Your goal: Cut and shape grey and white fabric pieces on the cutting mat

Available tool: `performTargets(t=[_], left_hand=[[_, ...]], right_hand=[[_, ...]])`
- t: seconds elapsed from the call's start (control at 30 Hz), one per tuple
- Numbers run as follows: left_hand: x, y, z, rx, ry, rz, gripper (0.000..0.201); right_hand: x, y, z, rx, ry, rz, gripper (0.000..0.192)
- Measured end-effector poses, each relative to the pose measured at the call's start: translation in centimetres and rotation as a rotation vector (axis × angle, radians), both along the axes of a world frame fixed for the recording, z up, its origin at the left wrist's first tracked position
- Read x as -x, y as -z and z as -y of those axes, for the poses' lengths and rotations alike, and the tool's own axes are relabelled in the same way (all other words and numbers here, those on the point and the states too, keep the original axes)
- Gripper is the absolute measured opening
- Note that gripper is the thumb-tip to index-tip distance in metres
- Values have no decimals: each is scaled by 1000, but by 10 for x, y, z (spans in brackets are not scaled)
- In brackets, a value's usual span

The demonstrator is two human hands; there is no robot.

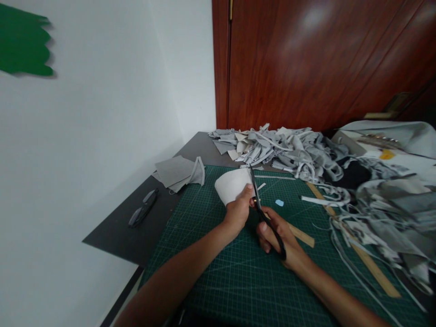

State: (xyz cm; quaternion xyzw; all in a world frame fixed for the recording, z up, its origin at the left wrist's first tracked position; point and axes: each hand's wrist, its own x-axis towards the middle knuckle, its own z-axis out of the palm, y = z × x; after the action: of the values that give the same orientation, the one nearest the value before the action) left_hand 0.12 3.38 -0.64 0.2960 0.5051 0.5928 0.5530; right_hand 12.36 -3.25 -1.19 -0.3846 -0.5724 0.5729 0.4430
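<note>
A pale piece of fabric (230, 185), white on the side facing me, is held up over the green cutting mat (204, 272). My left hand (239, 208) pinches it near its right edge, thumb on top. In my right hand (277, 234) is a pair of black-handled scissors (258, 206), fingers closed round the handles. Their blades point away from me and lie along the fabric's right edge, close to my left fingertips. Whether the blades are parted is hard to make out. A narrow pale strip (261, 186) lies on the mat just right of the blades.
Grey fabric pieces (175, 171) and eyeglasses (143, 209) rest on the dark table (117, 234) at left. A heap of grey scraps (269, 143) spreads along the back and right. Wooden rulers (371, 265) and a light-blue bit (279, 202) lie on the mat. White wall stands left.
</note>
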Motion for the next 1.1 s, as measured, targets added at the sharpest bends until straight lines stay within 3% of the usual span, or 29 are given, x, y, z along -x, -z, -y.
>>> performTargets(t=[0.3, 0.57, 1.1], left_hand=[[2, 4, -1, -79, 46, -28, 56], [1, 4, -2, -69, 57, 28, 56], [6, 18, -7, -67, 100, -40, 57]], right_hand=[[0, 3, -2, 2, -5, 4, 75], [0, 1, -1, -4, -14, 4, 77], [1, -2, 0, -21, -10, 32, 77]])
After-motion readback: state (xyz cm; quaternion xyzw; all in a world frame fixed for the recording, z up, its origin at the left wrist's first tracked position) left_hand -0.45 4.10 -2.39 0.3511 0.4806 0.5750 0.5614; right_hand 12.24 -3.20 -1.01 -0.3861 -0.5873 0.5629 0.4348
